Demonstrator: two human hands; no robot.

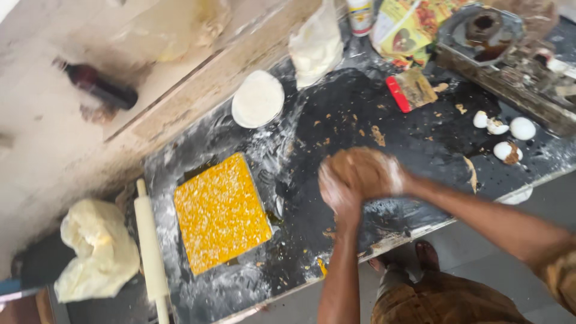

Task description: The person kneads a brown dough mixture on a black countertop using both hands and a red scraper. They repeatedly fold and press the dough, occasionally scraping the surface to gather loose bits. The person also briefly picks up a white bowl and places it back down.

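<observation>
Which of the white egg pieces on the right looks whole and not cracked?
The smooth round egg farthest right looks whole. The eggshells below it and the eggshells to its left are broken open, with jagged edges and brown smears.

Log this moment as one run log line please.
hands: left hand and right hand cupping brown dough ball | surface: floured black counter | nearby: yellow slab, rolling pin

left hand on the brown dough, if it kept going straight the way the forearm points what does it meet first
The left hand already presses the brown dough ball. Beyond that, its line runs up the floured black counter toward the red-handled scraper, probably the first thing met; height is unclear.
</observation>
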